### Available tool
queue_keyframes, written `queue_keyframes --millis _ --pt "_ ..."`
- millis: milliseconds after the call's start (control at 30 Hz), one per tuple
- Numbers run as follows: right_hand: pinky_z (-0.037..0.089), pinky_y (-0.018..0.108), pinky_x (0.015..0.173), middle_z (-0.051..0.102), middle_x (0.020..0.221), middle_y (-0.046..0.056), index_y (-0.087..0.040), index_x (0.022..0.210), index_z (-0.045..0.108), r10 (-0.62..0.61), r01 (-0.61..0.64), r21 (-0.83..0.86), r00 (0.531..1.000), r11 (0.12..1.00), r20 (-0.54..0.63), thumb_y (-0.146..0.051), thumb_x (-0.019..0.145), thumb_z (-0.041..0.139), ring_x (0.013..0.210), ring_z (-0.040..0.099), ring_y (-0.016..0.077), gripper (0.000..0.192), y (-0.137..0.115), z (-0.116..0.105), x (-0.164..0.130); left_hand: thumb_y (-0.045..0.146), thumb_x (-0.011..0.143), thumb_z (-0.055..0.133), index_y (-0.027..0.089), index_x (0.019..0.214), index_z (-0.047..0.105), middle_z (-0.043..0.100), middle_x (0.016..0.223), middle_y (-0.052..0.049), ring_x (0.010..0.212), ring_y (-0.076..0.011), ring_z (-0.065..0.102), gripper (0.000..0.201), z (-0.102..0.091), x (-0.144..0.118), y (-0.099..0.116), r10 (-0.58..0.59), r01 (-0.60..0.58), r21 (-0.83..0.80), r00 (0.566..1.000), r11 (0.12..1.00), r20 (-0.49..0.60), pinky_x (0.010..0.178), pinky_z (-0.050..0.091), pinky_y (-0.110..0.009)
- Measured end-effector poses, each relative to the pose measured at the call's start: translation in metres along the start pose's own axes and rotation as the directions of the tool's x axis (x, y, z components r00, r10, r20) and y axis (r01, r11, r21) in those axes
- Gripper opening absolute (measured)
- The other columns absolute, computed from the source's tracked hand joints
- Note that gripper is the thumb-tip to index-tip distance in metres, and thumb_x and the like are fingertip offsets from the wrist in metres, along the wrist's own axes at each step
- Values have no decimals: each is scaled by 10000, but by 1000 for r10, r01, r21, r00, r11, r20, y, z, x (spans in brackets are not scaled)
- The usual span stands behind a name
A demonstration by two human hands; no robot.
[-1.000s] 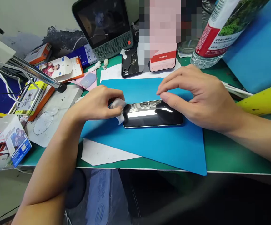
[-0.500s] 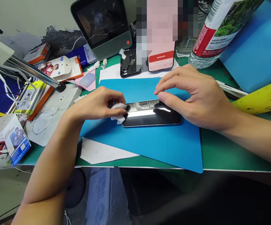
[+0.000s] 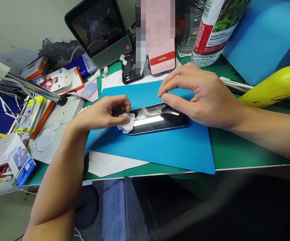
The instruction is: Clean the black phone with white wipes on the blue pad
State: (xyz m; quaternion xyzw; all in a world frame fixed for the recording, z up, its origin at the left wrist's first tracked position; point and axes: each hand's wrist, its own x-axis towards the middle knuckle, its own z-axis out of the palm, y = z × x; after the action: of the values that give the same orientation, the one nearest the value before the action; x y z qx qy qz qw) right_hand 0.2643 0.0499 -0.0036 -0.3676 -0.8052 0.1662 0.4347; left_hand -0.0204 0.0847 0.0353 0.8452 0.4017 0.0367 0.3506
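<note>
A smartphone (image 3: 157, 124) lies face up on a blue mat (image 3: 182, 147), its dark glass reflecting a bright strip of light. At the phone's left end, my left hand (image 3: 107, 112) pinches a folded white wipe (image 3: 128, 124), which covers that corner of the glass. My right hand (image 3: 200, 93) is over the phone's far right corner, fingers loosely curved and the thumb tip close to the fingertips. Nothing shows between them, and I cannot tell whether they touch the phone. Part of the phone's right end is hidden by this hand.
Behind the mat are a black phone case (image 3: 132, 72), a lit phone (image 3: 162, 62) and a water bottle (image 3: 208, 36). A yellow object (image 3: 272, 85) lies right of my right hand. A metal lamp arm (image 3: 41, 88) and several boxes crowd the left. A smart display (image 3: 97, 33) stands behind.
The whole view has shifted slightly. More of the wipe shows flat over the phone's left corner beneath my left fingers. My right hand keeps much the same pose by the phone.
</note>
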Motion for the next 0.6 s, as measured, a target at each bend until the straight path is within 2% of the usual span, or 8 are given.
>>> queue_keyframes --millis 200,333,433,600 --pt "503 483 1002 745 1000 44 -299 887 712 -25 25 -19 1000 999 -8 -289 961 626 1038 655 264 115 1 1 -1 280 893 677 217 892 613 641 838 0 736 -146 545 90 2 2 7 35 -36 105 999 994 11 694 462 -281" --pt "520 445 997 742 1064 46 -275 969 706 17 -15 40 999 999 -42 -300 985 618 1067 659 242 92 2 2 -1 347 906 688 214 942 627 637 948 -19 882 -180 574 150 4 8 7 79 -75 196 997 978 -9 804 462 -308" --pt "520 410 995 737 1117 38 -260 1030 697 76 -68 97 994 993 -82 -351 1033 568 1086 665 219 158 3 3 0 397 904 699 213 958 627 621 971 -25 910 -193 569 205 7 16 10 103 -97 233 995 968 -11 811 449 -312" --pt "516 377 989 741 1081 28 -228 1013 688 145 -123 206 985 971 -95 -485 1061 495 1081 674 202 325 8 7 1 426 894 712 214 923 619 622 943 -16 860 -189 574 234 16 38 25 118 -116 262 993 958 8 746 439 -304"
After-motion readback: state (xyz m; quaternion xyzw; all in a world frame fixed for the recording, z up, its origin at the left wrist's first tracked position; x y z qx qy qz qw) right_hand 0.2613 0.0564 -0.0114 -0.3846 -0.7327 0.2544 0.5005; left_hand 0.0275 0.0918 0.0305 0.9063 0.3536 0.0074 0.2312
